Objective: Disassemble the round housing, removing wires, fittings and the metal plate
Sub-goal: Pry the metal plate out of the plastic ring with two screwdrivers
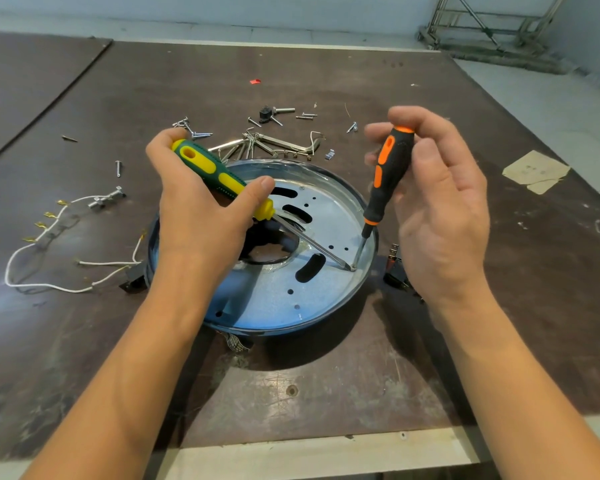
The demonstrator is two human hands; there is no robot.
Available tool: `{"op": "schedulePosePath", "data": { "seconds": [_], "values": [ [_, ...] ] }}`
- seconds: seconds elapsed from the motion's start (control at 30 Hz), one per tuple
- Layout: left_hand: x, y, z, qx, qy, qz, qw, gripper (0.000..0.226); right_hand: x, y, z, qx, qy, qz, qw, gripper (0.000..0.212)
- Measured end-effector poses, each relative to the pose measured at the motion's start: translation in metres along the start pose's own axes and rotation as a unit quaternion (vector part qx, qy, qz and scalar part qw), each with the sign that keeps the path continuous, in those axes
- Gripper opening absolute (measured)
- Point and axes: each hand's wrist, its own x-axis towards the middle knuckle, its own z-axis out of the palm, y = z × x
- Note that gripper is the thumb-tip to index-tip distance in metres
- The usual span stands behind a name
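Left hand (201,209): grip closed full round the green-and-yellow handled screwdriver (219,174), with the thumb laid along the lower handle. The shaft runs at a low slant.

Right hand (440,209): lighter grip. Thumb and fingertips pinch the upper handle of the orange-and-black handled screwdriver (390,174), the palm stands off it, and the tool is near upright.

Both tips meet at one spot on the perforated silvery metal plate (326,230), close to the right inner wall of the shallow round blue-tinted housing (291,329). In my judgement the upright tool is set to turn a fastener there, while the slanted one levers or steadies the plate edge. The fastener itself is too small to confirm.

The plate lies seated inside the housing, which sits flat on the dark brown table (326,393), between the forearms.

- Left of the housing: white wires with brass terminals (49,271), lying loose on the table.
- Beyond its far rim: scattered loose steel screws (194,131) and a bunch of bent metal keys (274,145).
- Against its right side: a small black component (395,268), partly hidden by the right hand.

Assessment: wires and several fittings appear removed; the plate is not yet out.
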Motion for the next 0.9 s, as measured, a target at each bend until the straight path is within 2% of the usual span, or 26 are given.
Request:
{"op": "schedulePosePath", "data": {
  "seconds": [0.07,0.13,0.3,0.47,0.6,0.77,0.9],
  "values": [
    [0.0003,-0.0006,0.0001,-0.001,-0.002,0.001,1.0,0.077,0.0007,-0.0004,0.0,-0.05,0.004,-0.02,0.999,0.021],
    [0.0006,-0.0009,0.0003,0.003,0.0,0.006,1.0,0.078,0.0017,0.0001,-0.0016,-0.086,-0.009,-0.042,0.995,0.032],
    [-0.0002,-0.0011,0.0004,0.01,0.006,0.009,1.0,0.077,-0.0008,0.0001,-0.0002,-0.026,-0.036,-0.019,0.999,0.028],
    [0.0,-0.0016,0.0013,0.007,0.004,0.017,1.0,0.076,0.0005,0.0001,0.0006,-0.073,-0.022,-0.042,0.996,0.03],
    [-0.0003,-0.0001,0.0012,0.01,0.004,0.013,1.0,0.075,0.0005,-0.0017,-0.0005,-0.029,-0.03,-0.024,0.999,0.028],
    [-0.0016,0.0029,0.0012,0.012,0.002,0.003,1.0,0.078,0.0004,-0.0006,0.0025,-0.068,-0.009,-0.05,0.996,0.032],
    [-0.0008,0.0033,0.0006,0.011,0.004,-0.001,1.0,0.079,0.0,0.0009,0.0012,-0.031,-0.03,-0.019,0.999,0.029]
  ]
}}
